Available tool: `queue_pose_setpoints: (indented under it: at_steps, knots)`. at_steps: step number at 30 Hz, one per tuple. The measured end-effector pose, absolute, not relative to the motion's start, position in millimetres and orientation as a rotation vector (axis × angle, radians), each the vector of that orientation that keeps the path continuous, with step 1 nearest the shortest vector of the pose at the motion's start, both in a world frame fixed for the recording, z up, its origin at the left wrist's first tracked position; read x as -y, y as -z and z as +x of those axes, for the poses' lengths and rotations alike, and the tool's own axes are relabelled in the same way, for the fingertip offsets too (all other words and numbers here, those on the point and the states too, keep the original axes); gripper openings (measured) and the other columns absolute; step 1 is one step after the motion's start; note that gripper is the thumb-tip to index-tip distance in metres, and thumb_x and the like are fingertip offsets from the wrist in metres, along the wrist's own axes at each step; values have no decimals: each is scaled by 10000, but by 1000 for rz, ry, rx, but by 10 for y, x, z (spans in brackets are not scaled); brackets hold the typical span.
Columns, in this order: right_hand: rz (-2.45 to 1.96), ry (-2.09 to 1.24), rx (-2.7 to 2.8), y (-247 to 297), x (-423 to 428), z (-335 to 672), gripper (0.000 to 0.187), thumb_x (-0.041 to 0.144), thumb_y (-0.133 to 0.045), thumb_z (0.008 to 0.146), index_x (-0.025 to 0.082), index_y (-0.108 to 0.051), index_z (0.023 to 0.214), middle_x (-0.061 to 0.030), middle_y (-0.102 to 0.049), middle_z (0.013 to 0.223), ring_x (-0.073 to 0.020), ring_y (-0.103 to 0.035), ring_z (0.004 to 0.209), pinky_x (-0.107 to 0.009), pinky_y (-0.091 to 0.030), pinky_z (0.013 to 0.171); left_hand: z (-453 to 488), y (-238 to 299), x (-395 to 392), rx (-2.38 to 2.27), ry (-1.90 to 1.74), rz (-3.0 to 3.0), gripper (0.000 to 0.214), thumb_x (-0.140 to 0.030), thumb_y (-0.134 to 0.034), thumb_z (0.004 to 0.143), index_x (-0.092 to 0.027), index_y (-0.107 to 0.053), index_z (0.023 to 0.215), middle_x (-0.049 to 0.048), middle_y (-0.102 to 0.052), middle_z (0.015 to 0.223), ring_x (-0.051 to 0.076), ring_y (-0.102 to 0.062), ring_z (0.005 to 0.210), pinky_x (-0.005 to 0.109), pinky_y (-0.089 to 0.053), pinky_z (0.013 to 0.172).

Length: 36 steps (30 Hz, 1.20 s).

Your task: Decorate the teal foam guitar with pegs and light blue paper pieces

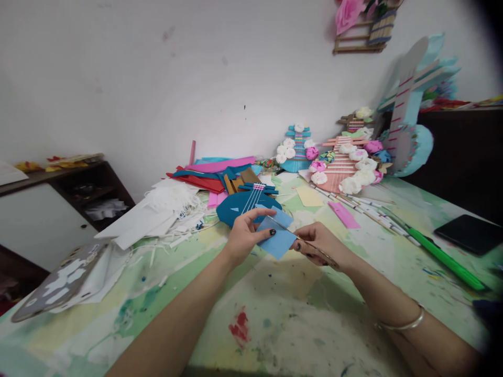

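My left hand [248, 234] pinches a piece of light blue paper [278, 246] between thumb and fingers, above the middle of the table. My right hand [323, 242] is closed on a pair of scissors [324, 255], whose blades reach left across the paper. Part of the handles is hidden by my fingers. Just behind the paper lies a dark blue paper pipa [231, 207] with white strings and a small light blue scrap on its body.
White paper strips [173, 201] and a grey case [58, 285] lie left. Coloured paper [223, 162] is piled behind. Flower-decorated instrument models [338, 170] stand at the back right. Thin sticks [373, 215], a green cutter [446, 259] and a black phone-like slab [469, 234] lie right.
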State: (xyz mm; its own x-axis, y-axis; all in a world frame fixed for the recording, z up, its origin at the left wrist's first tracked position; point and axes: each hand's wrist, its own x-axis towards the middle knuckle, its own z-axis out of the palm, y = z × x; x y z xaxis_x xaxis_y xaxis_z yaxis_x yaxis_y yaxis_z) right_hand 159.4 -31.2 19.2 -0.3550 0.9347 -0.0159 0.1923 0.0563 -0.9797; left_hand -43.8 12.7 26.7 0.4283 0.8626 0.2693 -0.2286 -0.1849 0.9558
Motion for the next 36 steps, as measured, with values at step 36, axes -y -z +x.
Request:
queue_pose_setpoints:
  at_steps: [36]
  knots:
    - [-1233,-1372,1948,-354,285,1885,474,540,-653,696,84,-682,823,74,-360,440,-52,-293,404,-204,-198,392,-737,-437,-284,-665,-932,1431,392,-165,-767,584,-161,-706,972,77,-689,974,141,-617,711,209,-472,568]
